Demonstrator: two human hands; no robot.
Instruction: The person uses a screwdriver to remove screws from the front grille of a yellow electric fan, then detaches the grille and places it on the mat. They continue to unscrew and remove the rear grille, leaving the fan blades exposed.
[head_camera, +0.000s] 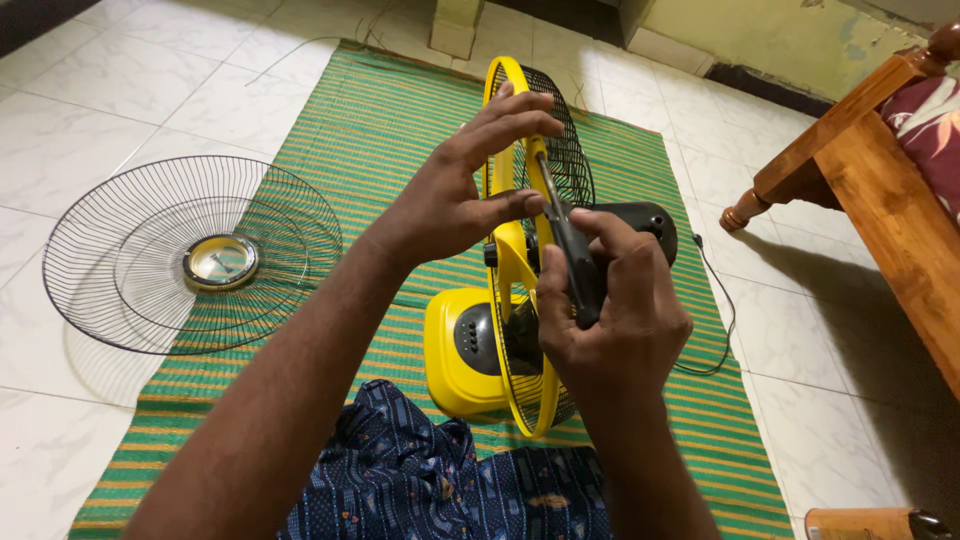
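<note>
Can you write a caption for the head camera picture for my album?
Left hand steadies a yellow fan while right hand holds a screwdriver; front grille lies nearby.

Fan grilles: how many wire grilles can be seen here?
2. One detached black grille lies on the white floor at left; one yellow-rimmed grille remains on the yellow fan, steadied by the left hand. None appears hidden.

No packages, signs or screens in view. One round silver-gold badge (220, 262) sits mid-grille, left on floor.
</note>
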